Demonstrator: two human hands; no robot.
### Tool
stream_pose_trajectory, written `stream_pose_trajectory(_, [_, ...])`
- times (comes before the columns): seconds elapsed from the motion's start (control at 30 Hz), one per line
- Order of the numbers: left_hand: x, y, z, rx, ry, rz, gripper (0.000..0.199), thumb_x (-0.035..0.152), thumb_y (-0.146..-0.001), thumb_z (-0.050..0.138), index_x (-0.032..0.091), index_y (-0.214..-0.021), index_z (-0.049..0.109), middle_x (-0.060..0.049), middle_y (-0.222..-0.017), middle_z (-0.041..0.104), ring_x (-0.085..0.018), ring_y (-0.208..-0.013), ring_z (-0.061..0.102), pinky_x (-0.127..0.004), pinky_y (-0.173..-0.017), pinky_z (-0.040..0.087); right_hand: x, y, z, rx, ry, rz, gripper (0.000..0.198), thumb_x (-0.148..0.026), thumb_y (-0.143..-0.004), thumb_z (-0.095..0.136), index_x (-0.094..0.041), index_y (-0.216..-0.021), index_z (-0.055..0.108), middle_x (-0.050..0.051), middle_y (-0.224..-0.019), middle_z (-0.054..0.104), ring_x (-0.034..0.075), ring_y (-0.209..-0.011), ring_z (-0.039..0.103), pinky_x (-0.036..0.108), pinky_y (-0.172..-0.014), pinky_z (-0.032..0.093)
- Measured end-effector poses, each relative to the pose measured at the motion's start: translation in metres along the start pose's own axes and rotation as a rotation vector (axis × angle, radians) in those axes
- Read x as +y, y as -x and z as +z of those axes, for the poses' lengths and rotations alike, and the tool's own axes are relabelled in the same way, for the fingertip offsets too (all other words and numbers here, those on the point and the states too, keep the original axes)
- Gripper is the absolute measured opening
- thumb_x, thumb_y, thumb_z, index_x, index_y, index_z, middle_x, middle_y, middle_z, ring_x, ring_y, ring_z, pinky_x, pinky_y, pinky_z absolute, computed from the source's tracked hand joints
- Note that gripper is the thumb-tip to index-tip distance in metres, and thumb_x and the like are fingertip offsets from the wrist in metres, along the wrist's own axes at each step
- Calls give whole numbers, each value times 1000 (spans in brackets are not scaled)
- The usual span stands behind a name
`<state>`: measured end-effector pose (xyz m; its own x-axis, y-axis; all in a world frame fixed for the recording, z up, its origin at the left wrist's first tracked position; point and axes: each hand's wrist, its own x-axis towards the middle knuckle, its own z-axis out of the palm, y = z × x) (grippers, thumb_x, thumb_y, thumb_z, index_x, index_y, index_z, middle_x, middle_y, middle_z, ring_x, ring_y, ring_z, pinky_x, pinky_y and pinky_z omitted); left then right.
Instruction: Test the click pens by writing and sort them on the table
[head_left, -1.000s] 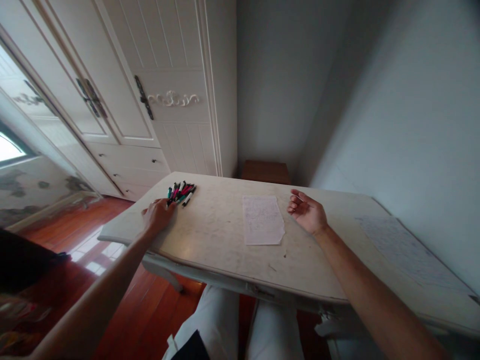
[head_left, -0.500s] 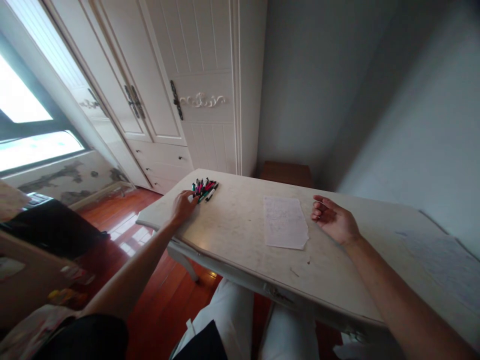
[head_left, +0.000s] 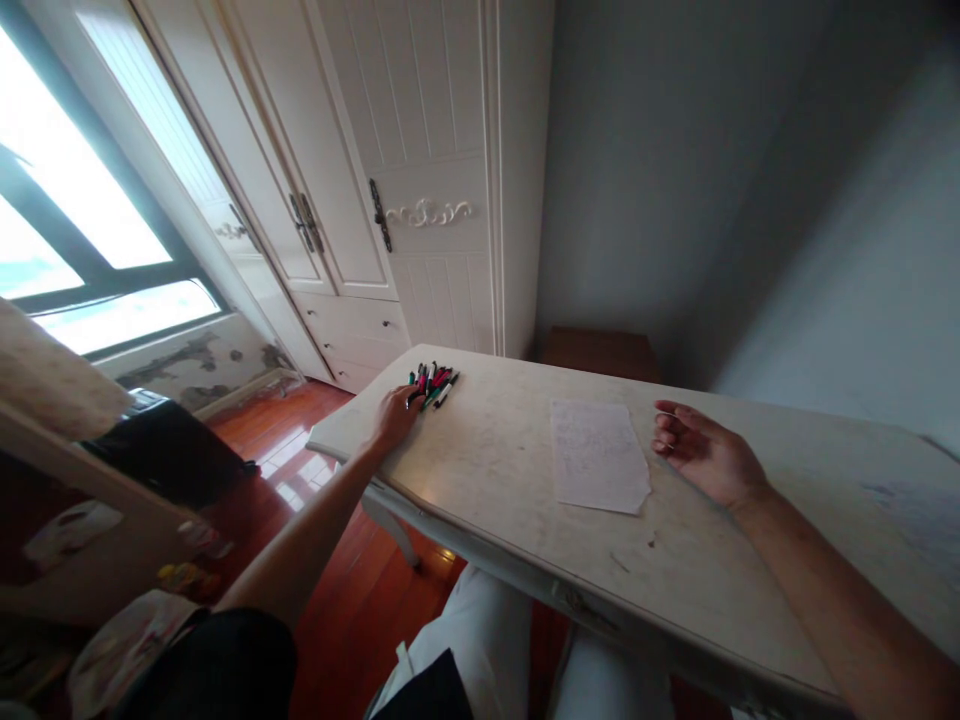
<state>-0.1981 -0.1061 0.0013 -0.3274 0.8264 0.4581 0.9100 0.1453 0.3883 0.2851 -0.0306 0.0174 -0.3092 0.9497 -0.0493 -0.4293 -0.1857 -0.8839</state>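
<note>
Pens (head_left: 442,384), a loose pile in black, white, pink-red and teal, lie on the table (head_left: 495,450), left of the sheet of paper (head_left: 600,455) (landmark) and well apart from it. Grip: the left hand (head_left: 396,415) is at the pile's near-left edge, fingers bent down on it; a dark piece shows by the fingertips, but cannot tell whether a pen is pinched or only touched. The right hand (head_left: 701,452) is just right of the sheet, fingers loosely half-curled, not clenched; no object made out in it. Step in hand, judged from posture: contact with the pens by the left hand alone, the right idle. Barrels cross one another, so any lifting of one would, in my estimate, call for a fingertip pinch on a single barrel and a slow draw clear of its neighbours. Writing: the sheet bears faint lines of handwriting, too pale to read; its near-right corner is ragged. A faint bluish patch (head_left: 919,515) lies on the table well right of the sheet; cannot tell whether marks or another sheet. Pens: no brand or label legible. Beyond the sheet, past the table edge, a brown wooden piece (head_left: 600,350); left and beyond, a white wardrobe (head_left: 450,120), no lettering seen.
</note>
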Motion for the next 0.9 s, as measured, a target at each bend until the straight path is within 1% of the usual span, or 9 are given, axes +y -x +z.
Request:
stream_pose_trajectory(0.17, [-1, 3, -5, 18, -9, -43, 30, 22, -82, 56, 17, -108, 69, -9, -109, 71, -26, -103, 64, -37, -92, 48, -1, 2, 3, 6, -5, 14, 22, -31, -64, 78, -24, -84, 73, 0, -70, 62, 12, -55, 51, 27, -49, 47])
stream_pose_trajectory(0.27, [-3, 5, -7, 35, -1, -66, 29, 25, -82, 58, 17, -109, 68, -9, -108, 72, -25, -101, 65, -35, -87, 48, -1, 2, 4, 10, 5, 9, 23, -32, -64, 78, -24, -84, 73, 0, -70, 62, 11, -55, 52, 26, -49, 47])
stream_pose_trajectory(0.4, [-3, 9, -9, 58, -53, -99, 31, 29, -82, 62, 20, -112, 65, -8, -105, 73, -26, -99, 66, -34, -84, 48, 0, 2, 3, 12, 25, -5, 23, -33, -64, 77, -23, -84, 73, 1, -70, 62, 12, -56, 52, 26, -50, 48])
stream_pose_trajectory(0.6, [10, 16, -16, 25, -141, -56, 29, 26, -83, 61, 21, -111, 64, -7, -104, 73, -26, -100, 66, -33, -82, 48, -1, 2, 2, 3, 30, 0, 22, -32, -65, 77, -24, -85, 73, 1, -71, 62, 11, -56, 53, 26, -51, 49])
stream_pose_trajectory(0.7, [16, 19, -23, 18, -168, -76, 31, 27, -84, 60, 21, -114, 62, -7, -103, 74, -26, -98, 67, -32, -78, 49, -2, 3, 3, -1, 29, -6, 22, -32, -65, 77, -25, -85, 73, 1, -71, 63, 12, -56, 53, 27, -50, 49])
stream_pose_trajectory(0.8, [17, 19, -28, 23, -175, -96, 32, 25, -84, 59, 22, -116, 61, -6, -100, 75, -25, -96, 68, -32, -77, 49, -3, 4, 5, 0, 12, 12, 23, -31, -64, 78, -25, -85, 73, 0, -71, 63, 12, -56, 53, 26, -50, 49])
stream_pose_trajectory(0.9, [14, 18, -32, 46, -140, -78, 33, 21, -82, 59, 21, -115, 62, -5, -95, 75, -24, -93, 69, -31, -79, 50, -2, 5, 6, -12, 4, 19, 25, -31, -63, 78, -24, -87, 73, 0, -71, 63, 11, -57, 54, 25, -51, 49])
